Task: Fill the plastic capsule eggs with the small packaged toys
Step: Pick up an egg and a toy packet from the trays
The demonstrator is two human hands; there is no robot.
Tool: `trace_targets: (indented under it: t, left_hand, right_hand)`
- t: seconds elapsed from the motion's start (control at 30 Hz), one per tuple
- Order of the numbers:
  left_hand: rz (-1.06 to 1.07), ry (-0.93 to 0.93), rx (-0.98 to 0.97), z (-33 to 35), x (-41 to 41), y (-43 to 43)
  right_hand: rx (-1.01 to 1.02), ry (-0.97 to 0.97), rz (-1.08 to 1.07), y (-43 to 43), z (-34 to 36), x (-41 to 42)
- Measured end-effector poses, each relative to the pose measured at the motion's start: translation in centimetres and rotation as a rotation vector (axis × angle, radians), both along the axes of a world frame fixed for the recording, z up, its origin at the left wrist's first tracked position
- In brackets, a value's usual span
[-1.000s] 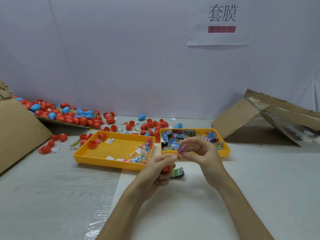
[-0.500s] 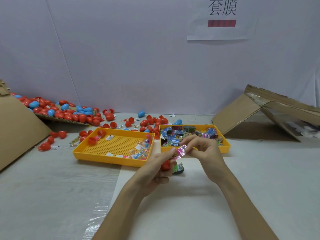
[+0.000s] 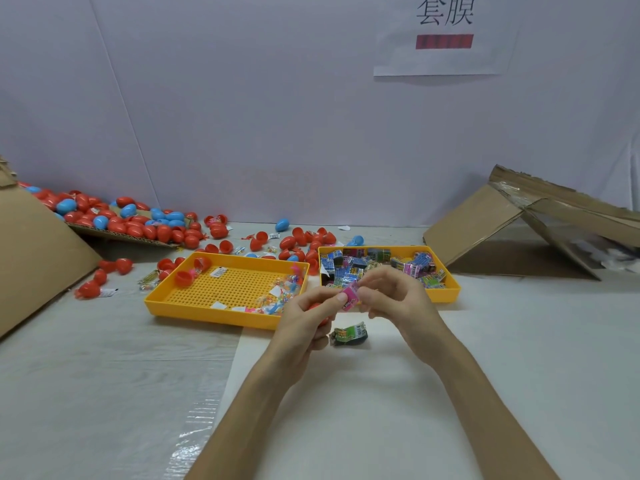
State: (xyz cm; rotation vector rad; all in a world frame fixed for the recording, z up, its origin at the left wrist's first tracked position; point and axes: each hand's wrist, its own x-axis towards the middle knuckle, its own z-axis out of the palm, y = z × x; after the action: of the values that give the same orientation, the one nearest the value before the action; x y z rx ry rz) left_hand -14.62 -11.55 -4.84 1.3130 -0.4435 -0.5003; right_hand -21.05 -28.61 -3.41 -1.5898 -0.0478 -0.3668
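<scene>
Left hand (image 3: 304, 320) curled round red capsule half (image 3: 325, 320), thumb on pink toy packet (image 3: 349, 296); right hand (image 3: 394, 299) pinched the same packet, just near of toy tray (image 3: 446, 295). Step, likely: seating packet in shell. Next called for pressing it in, then closing; spare eggs (image 3: 138, 230) lay far left
</scene>
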Motion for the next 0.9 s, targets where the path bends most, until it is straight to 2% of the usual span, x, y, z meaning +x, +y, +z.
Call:
trace_targets:
  t: [0.1, 0.3, 0.63, 0.9]
  left_hand:
    - [0.038, -0.032, 0.007, -0.02, -0.01, -0.04]
    - [0.072, -0.07, 0.03, -0.07, -0.17, -0.17]
    - [0.037, -0.107, -0.011, 0.04, -0.26, -0.2]
    - [0.141, -0.151, 0.03, -0.11, -0.3, -0.4]
  right_hand:
    - [-0.043, -0.02, -0.04, 0.48, -0.34, 0.25]
    - [0.084, -0.088, -0.065, 0.46, 0.06, 0.13]
    - [0.062, -0.138, -0.064, 0.34, 0.07, 0.02]
    - [0.038, -0.145, -0.067, 0.27, -0.11, 0.18]
